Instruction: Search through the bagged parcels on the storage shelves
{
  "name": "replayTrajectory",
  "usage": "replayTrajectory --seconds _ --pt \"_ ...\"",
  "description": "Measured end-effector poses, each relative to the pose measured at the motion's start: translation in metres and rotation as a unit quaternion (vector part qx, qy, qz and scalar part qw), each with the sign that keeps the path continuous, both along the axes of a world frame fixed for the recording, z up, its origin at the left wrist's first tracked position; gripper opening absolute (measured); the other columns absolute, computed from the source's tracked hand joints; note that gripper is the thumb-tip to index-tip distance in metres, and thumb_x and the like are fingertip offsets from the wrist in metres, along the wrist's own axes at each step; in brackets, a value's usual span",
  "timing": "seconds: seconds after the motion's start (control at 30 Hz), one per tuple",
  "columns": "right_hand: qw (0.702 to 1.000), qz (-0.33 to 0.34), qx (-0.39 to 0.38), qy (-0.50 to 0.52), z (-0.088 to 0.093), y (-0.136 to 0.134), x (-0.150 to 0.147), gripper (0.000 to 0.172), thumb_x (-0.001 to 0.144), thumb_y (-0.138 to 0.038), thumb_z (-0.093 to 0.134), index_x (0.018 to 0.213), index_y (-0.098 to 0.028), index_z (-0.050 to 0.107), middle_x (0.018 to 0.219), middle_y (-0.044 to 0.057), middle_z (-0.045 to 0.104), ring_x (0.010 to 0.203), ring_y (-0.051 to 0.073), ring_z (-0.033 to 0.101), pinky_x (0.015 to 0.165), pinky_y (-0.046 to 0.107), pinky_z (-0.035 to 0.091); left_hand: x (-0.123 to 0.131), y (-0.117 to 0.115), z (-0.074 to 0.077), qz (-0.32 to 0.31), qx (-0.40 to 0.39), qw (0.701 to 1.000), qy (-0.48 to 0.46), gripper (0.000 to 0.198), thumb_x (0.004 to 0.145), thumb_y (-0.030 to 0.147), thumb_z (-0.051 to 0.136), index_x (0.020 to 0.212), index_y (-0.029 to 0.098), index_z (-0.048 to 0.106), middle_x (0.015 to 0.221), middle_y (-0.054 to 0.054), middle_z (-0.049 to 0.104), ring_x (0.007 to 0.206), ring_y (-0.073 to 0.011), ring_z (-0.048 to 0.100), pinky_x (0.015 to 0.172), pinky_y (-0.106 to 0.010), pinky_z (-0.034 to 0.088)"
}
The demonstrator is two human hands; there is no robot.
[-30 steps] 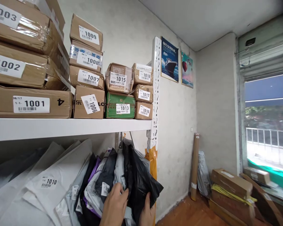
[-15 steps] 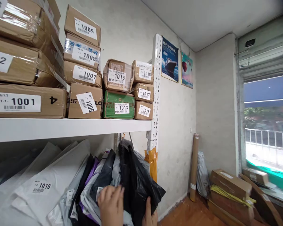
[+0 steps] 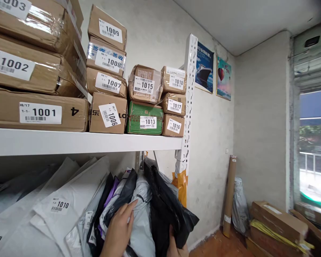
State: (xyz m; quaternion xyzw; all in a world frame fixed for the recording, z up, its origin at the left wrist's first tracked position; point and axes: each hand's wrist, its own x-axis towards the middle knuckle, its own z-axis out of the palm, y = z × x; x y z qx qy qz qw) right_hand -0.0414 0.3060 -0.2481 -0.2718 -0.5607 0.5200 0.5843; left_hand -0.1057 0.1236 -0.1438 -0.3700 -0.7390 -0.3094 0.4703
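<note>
In the head view, my right hand (image 3: pixel 176 247) grips the front edge of a black plastic mailing bag (image 3: pixel 164 214), thumb on the near side. The bag leans right, toward the shelf post. My left hand (image 3: pixel 120 228) has its fingers stretched out against a dark grey mailing bag (image 3: pixel 124 196), fingertips touching the edge of a light grey mailing bag (image 3: pixel 143 221). That light grey bag stands in the gap between my hands. Left of them, a white mailing bag (image 3: pixel 77 192) bears the label 1010, and a purple bag (image 3: pixel 112 191) shows as a narrow strip.
Above my hands runs a white shelf beam (image 3: pixel 82 142) carrying numbered cardboard boxes (image 3: pixel 108 113). A white perforated post (image 3: pixel 191 107) with orange tape (image 3: pixel 181 185) stands to the right. On the floor are a long cardboard tube (image 3: pixel 230 196) and stacked cartons (image 3: pixel 280 221).
The view has turned slightly left. My left hand has moved away from the black bag, and more of the light grey bag shows between my hands. My right hand keeps hold of the black bag.
</note>
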Motion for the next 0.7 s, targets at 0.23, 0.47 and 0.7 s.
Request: replayTrajectory --seconds 0.23,0.47,0.7 --pt "0.996 0.071 -0.041 -0.029 0.001 -0.01 -0.001 0.068 0.077 -0.07 0.059 0.099 -0.006 0.071 0.094 0.018 0.074 0.1 0.037 0.067 0.078 0.038 0.056 0.004 -0.004 0.016 0.006 0.071 0.986 -0.151 0.049 0.093 0.03 0.029 0.098 0.019 0.077 0.078 -0.01 0.064 0.075 -0.0231 0.065 0.071 -0.039 0.057" --pt "0.892 0.349 0.289 0.004 -0.005 0.001 0.006 0.073 0.083 -0.074 0.048 0.134 -0.023 0.061 0.149 0.011 0.047 0.14 0.034 0.041 0.117 0.051 0.035 0.065 0.025 0.094 0.026 -0.143 0.925 -0.352 0.063 0.088 0.042 0.057 0.146 0.022 0.043 0.125 -0.014 0.055 0.116 -0.0334 0.057 0.099 -0.049 0.047" --pt "0.919 0.325 0.11 -0.197 0.103 -0.005 -0.018 0.105 0.085 -0.081 0.021 0.155 -0.003 0.016 0.163 0.016 0.015 0.152 0.026 0.01 0.126 0.044 0.007 0.051 0.018 0.082 0.012 -0.185 0.893 -0.409 0.058 0.094 0.012 0.037 0.151 0.021 0.036 0.135 -0.012 0.061 0.12 -0.0283 0.06 0.104 -0.044 0.046"
